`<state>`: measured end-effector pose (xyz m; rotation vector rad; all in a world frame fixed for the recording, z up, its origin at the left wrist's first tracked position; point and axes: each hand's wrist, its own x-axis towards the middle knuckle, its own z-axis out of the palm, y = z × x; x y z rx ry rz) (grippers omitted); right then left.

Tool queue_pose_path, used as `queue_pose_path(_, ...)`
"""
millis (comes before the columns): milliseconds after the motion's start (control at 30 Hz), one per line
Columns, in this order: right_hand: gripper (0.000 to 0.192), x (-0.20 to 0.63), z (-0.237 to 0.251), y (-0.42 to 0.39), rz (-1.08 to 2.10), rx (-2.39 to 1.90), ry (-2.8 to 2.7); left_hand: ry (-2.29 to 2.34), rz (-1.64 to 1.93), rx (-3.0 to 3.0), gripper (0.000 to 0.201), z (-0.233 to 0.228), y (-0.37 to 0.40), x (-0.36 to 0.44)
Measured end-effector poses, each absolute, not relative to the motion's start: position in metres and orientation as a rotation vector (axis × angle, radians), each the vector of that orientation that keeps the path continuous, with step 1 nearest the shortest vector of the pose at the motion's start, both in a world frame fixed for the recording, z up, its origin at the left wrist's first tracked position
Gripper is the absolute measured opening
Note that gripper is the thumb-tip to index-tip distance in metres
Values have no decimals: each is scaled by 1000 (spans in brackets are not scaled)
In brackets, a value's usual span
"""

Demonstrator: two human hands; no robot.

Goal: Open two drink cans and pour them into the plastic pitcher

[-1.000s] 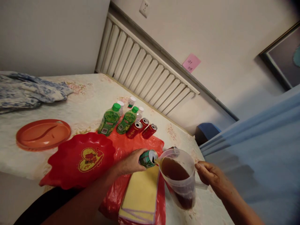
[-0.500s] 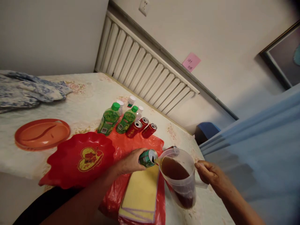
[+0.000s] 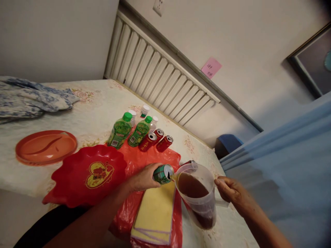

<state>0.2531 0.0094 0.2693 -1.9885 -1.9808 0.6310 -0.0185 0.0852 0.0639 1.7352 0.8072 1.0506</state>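
My left hand (image 3: 143,178) is wrapped round a green drink can (image 3: 163,174), which is tipped to the right. From the can's opening a thin stream of liquid runs over the rim of a clear plastic pitcher (image 3: 198,203). Brown liquid (image 3: 192,185) stands inside the pitcher. My right hand (image 3: 229,190) grips the pitcher's handle on its right side. Below the can lies a folded yellow cloth (image 3: 155,215) on a red plastic bag (image 3: 124,210). Behind the pitcher, a further can is mostly hidden.
Red cans (image 3: 148,142) and green-capped bottles (image 3: 119,131) stand behind the bag, with white-capped bottles behind them. A red scalloped tray (image 3: 74,175) and an orange plate (image 3: 33,148) lie at left. Patterned cloth (image 3: 31,100) rests at the far left. A radiator (image 3: 157,72) lines the wall.
Almost nothing differs. Both hands, the tilted can and the pitcher hold their places while the liquid still streams; the view has shifted very slightly.
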Motion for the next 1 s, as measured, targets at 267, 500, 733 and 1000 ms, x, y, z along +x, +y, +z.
queue_pose_path(267,59,248,273,9,615,-1985,-2002,802,1045,1738,64,64,85,-19)
queue_pose_path(500,61,250,271,10,627,-1970,-2009,814,1032,1756,63,66,85,-19)
queue_pose_path(733,61,251,271,10,633,-1982,-2008,801,1034,1751,60,65,85,-19)
queue_pose_path(1000,59,249,273,9,627,-1996,-2002,809,1040,1752,65,62,86,-19)
